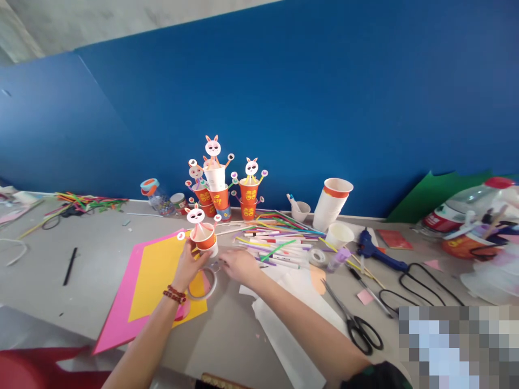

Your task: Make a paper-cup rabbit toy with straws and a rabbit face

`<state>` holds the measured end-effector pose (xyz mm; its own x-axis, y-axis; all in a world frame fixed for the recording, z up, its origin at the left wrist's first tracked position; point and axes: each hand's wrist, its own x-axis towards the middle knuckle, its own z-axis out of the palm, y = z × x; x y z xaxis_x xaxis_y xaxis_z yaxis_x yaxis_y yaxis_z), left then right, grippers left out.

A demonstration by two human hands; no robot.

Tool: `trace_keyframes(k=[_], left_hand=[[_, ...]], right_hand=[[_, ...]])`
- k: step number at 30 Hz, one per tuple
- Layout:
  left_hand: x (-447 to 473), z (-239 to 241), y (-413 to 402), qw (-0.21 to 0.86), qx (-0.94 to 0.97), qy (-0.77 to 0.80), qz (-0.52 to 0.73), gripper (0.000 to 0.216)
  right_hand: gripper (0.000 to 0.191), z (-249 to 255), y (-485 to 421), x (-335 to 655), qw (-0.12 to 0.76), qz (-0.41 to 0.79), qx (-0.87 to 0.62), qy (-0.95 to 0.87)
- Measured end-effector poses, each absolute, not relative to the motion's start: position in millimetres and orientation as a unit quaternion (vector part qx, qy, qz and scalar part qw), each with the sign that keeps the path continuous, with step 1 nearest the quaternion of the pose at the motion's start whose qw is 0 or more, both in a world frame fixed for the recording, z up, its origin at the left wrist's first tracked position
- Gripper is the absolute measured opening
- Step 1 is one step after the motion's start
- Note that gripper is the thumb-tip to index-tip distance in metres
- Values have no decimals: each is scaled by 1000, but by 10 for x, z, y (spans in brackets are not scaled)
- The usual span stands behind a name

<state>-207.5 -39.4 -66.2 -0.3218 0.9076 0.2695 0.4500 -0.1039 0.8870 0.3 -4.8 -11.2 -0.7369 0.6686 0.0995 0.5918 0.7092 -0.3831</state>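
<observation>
My left hand point(187, 267) is wrapped round the lower side of a red and white paper cup point(204, 237). A white rabbit face point(195, 215) stands up from this cup, with small round paws on stalks at its sides. Close to the cup's base, my right hand point(239, 265) has its fingers drawn together. Whatever is between those fingertips is too small to make out. Below the hands, a roll of tape point(203, 296) lies partly on a yellow sheet point(152, 275), which rests on a pink sheet point(115, 319).
Stacked rabbit cups point(248, 197) stand against the blue board point(324, 108). Scattered markers point(284, 246), a tall stack of white cups point(331, 205), a blue glue gun point(375, 251) with its cable, and black-handled scissors point(363, 332) lie to the right. White paper point(292, 324) is under my right forearm.
</observation>
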Motion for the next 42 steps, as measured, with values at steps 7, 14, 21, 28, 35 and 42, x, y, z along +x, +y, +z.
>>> trace_keyframes(k=[7, 14, 21, 28, 35, 42], left_hand=[[-2136, -623, -528, 201, 561, 641, 483, 65], [-2196, -479, -704, 140, 584, 664, 445, 39], [-1790, -344, -1016, 111, 616, 658, 419, 18], [-1322, -238, -954, 236, 642, 605, 408, 19], [-1212, -270, -909, 352, 617, 559, 427, 17], [-1283, -204, -888, 184, 675, 596, 394, 9]], right_hand=[[28, -351, -128, -334, 34, 176, -373, -910], [30, -367, -119, -241, 32, 187, -398, -897], [13, -163, -140, 92, 124, 240, -386, -882], [10, 36, -293, 368, 213, 305, -356, -857], [13, 43, -356, 563, 253, 335, -370, -829], [10, 76, -284, 606, 255, 295, -375, -841]])
